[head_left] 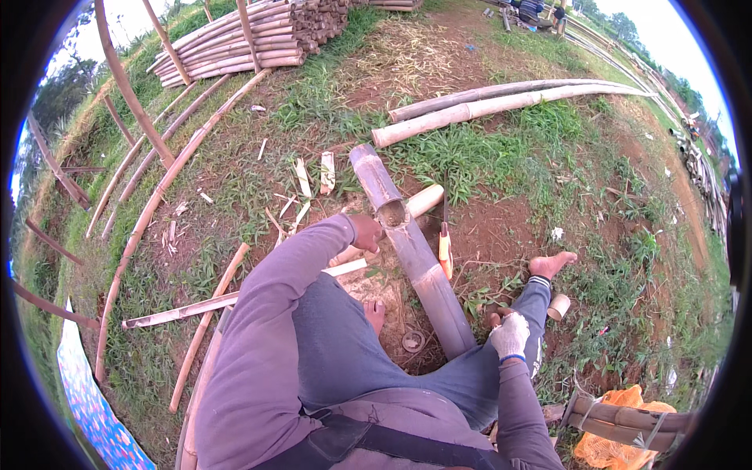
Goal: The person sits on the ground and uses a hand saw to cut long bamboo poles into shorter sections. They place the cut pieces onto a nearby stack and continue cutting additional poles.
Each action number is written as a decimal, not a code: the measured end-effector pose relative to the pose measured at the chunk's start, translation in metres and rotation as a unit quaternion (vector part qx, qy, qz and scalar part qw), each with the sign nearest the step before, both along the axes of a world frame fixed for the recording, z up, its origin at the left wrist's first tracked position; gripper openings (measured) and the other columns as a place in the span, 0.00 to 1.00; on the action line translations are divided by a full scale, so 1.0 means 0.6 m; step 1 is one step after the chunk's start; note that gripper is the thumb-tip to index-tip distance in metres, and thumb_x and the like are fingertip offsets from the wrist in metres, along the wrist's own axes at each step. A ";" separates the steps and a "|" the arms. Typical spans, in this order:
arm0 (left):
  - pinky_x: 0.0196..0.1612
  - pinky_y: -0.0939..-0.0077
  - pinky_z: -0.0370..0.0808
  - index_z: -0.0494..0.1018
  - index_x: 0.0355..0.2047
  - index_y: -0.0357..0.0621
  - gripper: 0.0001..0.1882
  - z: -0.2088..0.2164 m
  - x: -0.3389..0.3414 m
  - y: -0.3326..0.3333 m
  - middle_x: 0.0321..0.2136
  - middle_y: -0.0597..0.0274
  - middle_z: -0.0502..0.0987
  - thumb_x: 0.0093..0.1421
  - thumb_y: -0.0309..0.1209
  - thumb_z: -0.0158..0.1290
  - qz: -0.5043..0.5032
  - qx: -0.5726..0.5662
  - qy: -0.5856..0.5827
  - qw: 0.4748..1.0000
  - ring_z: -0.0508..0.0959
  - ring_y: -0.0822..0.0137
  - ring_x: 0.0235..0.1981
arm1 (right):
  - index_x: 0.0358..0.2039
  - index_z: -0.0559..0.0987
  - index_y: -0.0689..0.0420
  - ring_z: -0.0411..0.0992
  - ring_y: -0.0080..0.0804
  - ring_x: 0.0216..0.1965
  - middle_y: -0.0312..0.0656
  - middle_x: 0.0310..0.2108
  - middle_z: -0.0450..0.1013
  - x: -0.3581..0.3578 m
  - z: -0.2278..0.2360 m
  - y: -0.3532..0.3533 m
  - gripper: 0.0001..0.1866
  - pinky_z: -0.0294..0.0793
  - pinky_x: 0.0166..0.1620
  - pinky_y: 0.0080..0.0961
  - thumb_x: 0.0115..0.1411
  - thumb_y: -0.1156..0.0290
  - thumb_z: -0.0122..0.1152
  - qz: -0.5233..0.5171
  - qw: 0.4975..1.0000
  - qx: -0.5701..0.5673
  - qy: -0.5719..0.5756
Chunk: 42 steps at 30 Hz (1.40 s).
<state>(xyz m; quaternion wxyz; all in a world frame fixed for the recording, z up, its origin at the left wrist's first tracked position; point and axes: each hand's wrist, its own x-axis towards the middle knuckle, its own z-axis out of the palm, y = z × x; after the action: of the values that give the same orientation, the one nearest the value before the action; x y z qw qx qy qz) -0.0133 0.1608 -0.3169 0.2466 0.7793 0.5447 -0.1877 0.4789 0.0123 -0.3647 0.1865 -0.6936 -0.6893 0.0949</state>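
A thick bamboo pole (429, 278) lies slanting away from me, its near end by my thighs, with an open notch cut in its upper part. Bare and curled, my left hand (366, 233) is at the pole's left side, close to the notch; whatever its fingers may hold is hidden. My right hand (509, 337), in a white glove with bare fingertips, is closed above my right lower leg, and I cannot make out anything in it. A saw with an orange and white handle (446, 252) stands against the pole's right side. A shorter pale bamboo piece (425, 200) lies crosswise under the pole.
Two long bamboo poles (486, 110) lie ahead on the grass. A bamboo stack (243, 43) is at the far left. Split strips (327, 172) and sawdust are scattered near the work. A short bamboo ring (558, 307) lies by my right leg, an orange net bag (619, 431) behind it.
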 end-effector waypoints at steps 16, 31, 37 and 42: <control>0.60 0.49 0.78 0.75 0.67 0.46 0.37 -0.071 -0.007 0.037 0.55 0.41 0.84 0.62 0.51 0.65 0.039 -0.023 -0.109 0.993 0.83 0.40 0.57 | 0.46 0.81 0.65 0.84 0.53 0.36 0.56 0.32 0.83 -0.273 -0.139 0.258 0.25 0.82 0.43 0.44 0.65 0.53 0.75 -0.011 0.968 -0.084 0.238; 0.61 0.45 0.77 0.60 0.77 0.58 0.42 -0.209 0.060 0.005 0.56 0.41 0.74 0.65 0.40 0.64 0.183 0.149 -0.339 0.911 0.80 0.36 0.55 | 0.40 0.82 0.65 0.79 0.42 0.35 0.53 0.32 0.81 -0.252 -0.157 0.230 0.22 0.76 0.41 0.40 0.71 0.53 0.70 0.001 0.972 -0.107 0.209; 0.61 0.45 0.78 0.60 0.77 0.57 0.43 -0.205 0.059 0.010 0.56 0.41 0.72 0.65 0.39 0.65 0.168 0.144 -0.332 0.917 0.80 0.36 0.55 | 0.34 0.80 0.63 0.72 0.31 0.23 0.40 0.22 0.75 -0.251 -0.188 0.299 0.20 0.70 0.29 0.36 0.73 0.56 0.67 0.009 0.940 -0.199 0.278; 0.59 0.46 0.79 0.59 0.77 0.53 0.43 -0.201 0.055 0.008 0.56 0.41 0.72 0.66 0.41 0.65 0.160 0.142 -0.325 0.921 0.80 0.37 0.55 | 0.36 0.77 0.62 0.72 0.30 0.24 0.36 0.22 0.72 -0.299 -0.116 0.300 0.16 0.70 0.30 0.34 0.74 0.60 0.62 -0.073 0.828 -0.177 0.528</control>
<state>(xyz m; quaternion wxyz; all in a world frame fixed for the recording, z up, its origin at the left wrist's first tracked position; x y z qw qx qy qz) 0.0196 0.1655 -0.4374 0.3238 0.7267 0.5729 0.1971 0.2995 0.1923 -0.4342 0.4019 -0.6072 -0.4046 0.5533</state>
